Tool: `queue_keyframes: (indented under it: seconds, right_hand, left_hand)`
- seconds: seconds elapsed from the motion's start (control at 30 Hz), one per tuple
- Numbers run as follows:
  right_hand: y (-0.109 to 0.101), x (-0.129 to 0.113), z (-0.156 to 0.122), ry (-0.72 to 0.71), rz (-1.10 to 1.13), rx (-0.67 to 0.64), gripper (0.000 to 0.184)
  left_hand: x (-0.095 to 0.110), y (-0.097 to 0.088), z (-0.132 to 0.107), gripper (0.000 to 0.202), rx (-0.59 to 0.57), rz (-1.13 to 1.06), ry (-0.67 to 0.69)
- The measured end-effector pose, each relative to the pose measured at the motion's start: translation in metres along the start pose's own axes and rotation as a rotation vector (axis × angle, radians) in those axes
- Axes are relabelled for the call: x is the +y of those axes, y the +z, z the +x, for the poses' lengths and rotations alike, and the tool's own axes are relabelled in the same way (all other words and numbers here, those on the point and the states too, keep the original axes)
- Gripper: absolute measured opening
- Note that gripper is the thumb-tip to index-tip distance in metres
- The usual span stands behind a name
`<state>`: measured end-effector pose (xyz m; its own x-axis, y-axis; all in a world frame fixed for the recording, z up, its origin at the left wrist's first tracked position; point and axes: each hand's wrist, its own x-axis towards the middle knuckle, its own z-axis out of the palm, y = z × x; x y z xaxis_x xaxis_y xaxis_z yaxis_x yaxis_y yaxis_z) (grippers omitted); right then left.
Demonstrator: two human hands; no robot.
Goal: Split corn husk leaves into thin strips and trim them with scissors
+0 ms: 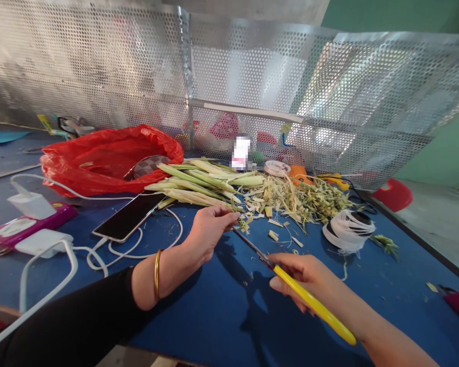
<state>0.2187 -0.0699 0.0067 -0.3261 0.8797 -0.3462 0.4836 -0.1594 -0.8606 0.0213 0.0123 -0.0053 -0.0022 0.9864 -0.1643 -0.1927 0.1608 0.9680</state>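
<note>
My left hand [208, 232], with a gold bangle at the wrist, is closed in a pinch on a small green plant sprig [245, 225]. In my right hand [306, 275] is a pair of yellow-handled scissors [309, 300]. Their thin dark blades point up and left, and the tips are close to the sprig just by my left fingertips. Long pale-green stalks [199, 181] lie in a bundle right behind my left hand. To their right spreads a heap of dry plant trimmings [298, 199], with loose bits scattered in front.
A red plastic bag [99, 158] stands open at the left, near a phone [130, 219] with white charging cables. Chargers sit on a purple power strip [61, 219]. A spool of white thread [348, 232] stands at right. A perforated metal screen [245, 66] borders the blue table [199, 326].
</note>
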Motion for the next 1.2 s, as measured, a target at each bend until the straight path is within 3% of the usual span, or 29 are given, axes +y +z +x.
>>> queue_keyframes:
  seconds: [0.27,0.77,0.9,1.07,1.2]
  right_hand:
    - [0.000,-0.015,-0.004,-0.008,-0.107,-0.013,0.030]
    - [-0.003,-0.003,-0.005,-0.109,-0.257,0.009,0.032]
    - [-0.005,0.006,-0.004,-0.201,-0.492,0.088,0.031]
    - [-0.001,0.017,0.003,-0.322,-0.899,0.246,0.051]
    - [-0.002,0.014,0.001,-0.417,-0.903,0.249,0.028]
  left_hand:
    - [0.001,0.001,0.000,0.022,-0.003,-0.015,-0.028]
    - [-0.002,-0.005,0.006,0.020,-0.007,0.082,0.042]
    - [0.002,-0.008,0.009,0.019,0.037,0.098,0.069]
    - [0.009,-0.010,0.008,0.020,0.038,0.053,0.044]
    - [0.009,-0.008,0.006,0.022,-0.002,-0.007,0.039]
